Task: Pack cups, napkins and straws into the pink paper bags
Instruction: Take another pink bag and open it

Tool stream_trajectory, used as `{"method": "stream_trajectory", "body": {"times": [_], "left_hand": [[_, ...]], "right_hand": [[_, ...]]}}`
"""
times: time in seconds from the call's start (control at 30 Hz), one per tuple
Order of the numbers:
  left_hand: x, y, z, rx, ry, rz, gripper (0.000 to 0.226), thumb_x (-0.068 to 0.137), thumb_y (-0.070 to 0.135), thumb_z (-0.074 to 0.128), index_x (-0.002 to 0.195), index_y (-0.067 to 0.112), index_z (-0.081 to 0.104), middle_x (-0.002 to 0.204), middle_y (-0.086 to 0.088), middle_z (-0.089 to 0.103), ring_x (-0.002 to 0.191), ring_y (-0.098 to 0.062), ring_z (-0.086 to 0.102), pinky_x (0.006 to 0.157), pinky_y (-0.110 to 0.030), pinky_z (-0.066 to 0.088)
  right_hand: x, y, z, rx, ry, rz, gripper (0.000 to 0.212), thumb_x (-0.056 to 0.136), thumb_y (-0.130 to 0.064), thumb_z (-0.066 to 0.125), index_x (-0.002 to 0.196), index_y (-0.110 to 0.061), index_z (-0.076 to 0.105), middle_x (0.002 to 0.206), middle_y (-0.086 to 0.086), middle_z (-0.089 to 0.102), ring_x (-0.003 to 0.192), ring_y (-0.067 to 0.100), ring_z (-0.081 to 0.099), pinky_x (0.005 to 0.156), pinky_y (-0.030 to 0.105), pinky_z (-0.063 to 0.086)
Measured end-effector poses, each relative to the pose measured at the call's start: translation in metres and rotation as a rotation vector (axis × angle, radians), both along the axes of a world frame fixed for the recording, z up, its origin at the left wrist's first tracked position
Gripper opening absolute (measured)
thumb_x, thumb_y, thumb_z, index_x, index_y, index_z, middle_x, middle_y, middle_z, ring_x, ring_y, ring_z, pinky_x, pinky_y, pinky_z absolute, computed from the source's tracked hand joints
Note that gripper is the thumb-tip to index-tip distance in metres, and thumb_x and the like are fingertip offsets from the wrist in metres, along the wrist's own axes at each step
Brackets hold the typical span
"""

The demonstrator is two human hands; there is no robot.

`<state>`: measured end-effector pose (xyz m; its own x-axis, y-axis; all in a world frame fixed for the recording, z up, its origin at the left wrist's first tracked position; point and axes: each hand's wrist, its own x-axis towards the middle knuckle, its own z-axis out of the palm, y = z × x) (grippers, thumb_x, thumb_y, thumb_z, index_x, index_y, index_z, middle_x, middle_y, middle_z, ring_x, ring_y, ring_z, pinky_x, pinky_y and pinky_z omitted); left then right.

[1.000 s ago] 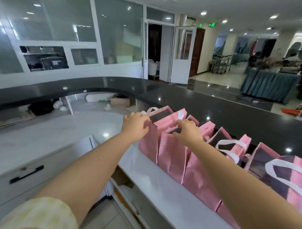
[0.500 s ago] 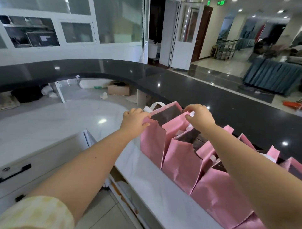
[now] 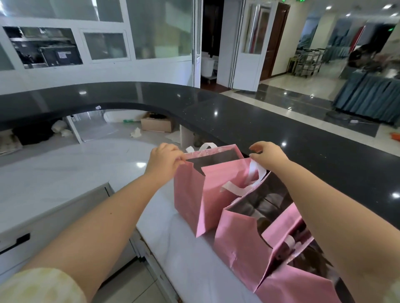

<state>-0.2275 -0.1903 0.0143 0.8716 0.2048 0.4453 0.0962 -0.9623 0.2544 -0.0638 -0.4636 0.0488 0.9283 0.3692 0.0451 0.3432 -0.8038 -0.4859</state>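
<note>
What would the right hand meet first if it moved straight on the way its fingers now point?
Probably the far rim of the end pink bag, just beyond the right hand; depth is unclear, so it might pass above.

Premises: staff side of a service counter in a public hall. Evidence: curved black stone counter above a white worktop, glazed partition, polished floor, blue-skirted tables, trolley, green exit sign.

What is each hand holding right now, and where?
The left hand grips the end pink bag at its left top rim. The right hand curls by its white handle; grip unclear.
</note>
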Motion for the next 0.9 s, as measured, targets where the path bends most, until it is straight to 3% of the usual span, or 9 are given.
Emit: {"method": "stream_trajectory", "body": {"times": [0.1, 0.23, 0.33, 0.4, 0.5, 0.57, 0.73, 0.8, 0.9], "left_hand": [[-0.004, 0.025, -0.001, -0.053, -0.020, 0.116, 0.006, 0.086, 0.026, 0.071, 0.089, 0.025, 0.076, 0.103, 0.000, 0.063, 0.102, -0.026, 0.050, 0.080, -0.035, 0.037], [-0.013, 0.038, -0.017, -0.156, 0.030, 0.149, 0.010, 0.086, 0.023, 0.072, 0.095, 0.023, 0.076, 0.112, -0.003, 0.062, 0.110, -0.028, 0.047, 0.088, -0.038, 0.041], [-0.022, 0.036, -0.024, -0.268, -0.040, 0.100, 0.024, 0.087, 0.019, 0.071, 0.111, 0.021, 0.072, 0.115, -0.003, 0.062, 0.110, -0.025, 0.051, 0.093, -0.038, 0.043], [-0.032, 0.027, -0.025, -0.461, -0.129, 0.089, 0.025, 0.089, 0.022, 0.068, 0.114, 0.023, 0.067, 0.112, 0.005, 0.063, 0.103, -0.017, 0.056, 0.086, -0.032, 0.046], [-0.051, 0.008, -0.031, -0.749, -0.212, 0.099, 0.010, 0.089, 0.032, 0.067, 0.098, 0.037, 0.065, 0.097, 0.015, 0.066, 0.090, 0.003, 0.059, 0.071, -0.009, 0.043], [-0.063, -0.004, -0.041, -0.838, -0.227, 0.094, 0.008, 0.086, 0.036, 0.071, 0.091, 0.038, 0.064, 0.091, 0.015, 0.068, 0.083, 0.007, 0.060, 0.067, -0.004, 0.042], [-0.072, -0.023, -0.062, -0.928, -0.139, 0.082, 0.027, 0.075, 0.019, 0.083, 0.096, 0.025, 0.067, 0.088, 0.009, 0.071, 0.078, -0.002, 0.066, 0.071, -0.010, 0.048], [-0.068, -0.029, -0.063, -0.905, -0.158, 0.096, 0.024, 0.078, 0.012, 0.078, 0.090, 0.028, 0.065, 0.086, 0.011, 0.070, 0.076, -0.001, 0.065, 0.071, -0.010, 0.048], [-0.060, -0.029, -0.057, -0.900, -0.222, 0.177, 0.023, 0.081, 0.011, 0.074, 0.081, 0.030, 0.063, 0.083, 0.012, 0.069, 0.075, -0.003, 0.064, 0.071, -0.014, 0.047]], "right_hand": [[0.002, 0.013, -0.006, 0.012, 0.087, 0.126, 0.023, 0.088, -0.024, 0.067, 0.111, -0.022, 0.069, 0.109, 0.003, 0.070, 0.094, 0.019, 0.063, 0.081, 0.029, 0.049], [0.000, 0.026, -0.014, 0.047, 0.151, 0.239, 0.025, 0.080, -0.024, 0.076, 0.104, -0.021, 0.071, 0.098, 0.000, 0.071, 0.092, 0.018, 0.065, 0.087, 0.032, 0.050], [-0.002, 0.031, -0.017, 0.092, 0.155, 0.238, 0.018, 0.087, -0.023, 0.069, 0.105, -0.019, 0.071, 0.098, 0.000, 0.069, 0.092, 0.018, 0.063, 0.083, 0.030, 0.048], [-0.002, 0.033, -0.018, 0.162, 0.112, 0.169, 0.017, 0.094, -0.021, 0.060, 0.106, -0.017, 0.071, 0.102, 0.000, 0.068, 0.092, 0.018, 0.061, 0.082, 0.030, 0.046], [0.000, 0.029, -0.014, 0.335, 0.172, 0.082, 0.013, 0.095, -0.021, 0.058, 0.098, -0.019, 0.070, 0.102, 0.004, 0.072, 0.079, 0.014, 0.060, 0.067, 0.025, 0.047], [0.000, 0.018, -0.013, 0.405, 0.311, 0.087, 0.013, 0.087, -0.028, 0.070, 0.098, -0.021, 0.070, 0.100, 0.003, 0.071, 0.082, 0.014, 0.064, 0.066, 0.028, 0.055], [-0.005, -0.005, -0.019, 0.267, 0.359, 0.119, 0.038, 0.068, -0.015, 0.086, 0.101, -0.020, 0.068, 0.093, 0.001, 0.072, 0.083, 0.018, 0.070, 0.068, 0.027, 0.059], [-0.011, -0.004, -0.022, 0.233, 0.307, 0.079, 0.037, 0.068, -0.010, 0.085, 0.101, -0.014, 0.069, 0.085, 0.000, 0.073, 0.077, 0.017, 0.070, 0.064, 0.027, 0.058], [-0.019, 0.004, -0.024, 0.323, 0.275, 0.004, 0.024, 0.072, -0.001, 0.080, 0.091, -0.012, 0.070, 0.083, 0.009, 0.072, 0.075, 0.028, 0.070, 0.068, 0.042, 0.060]]}}
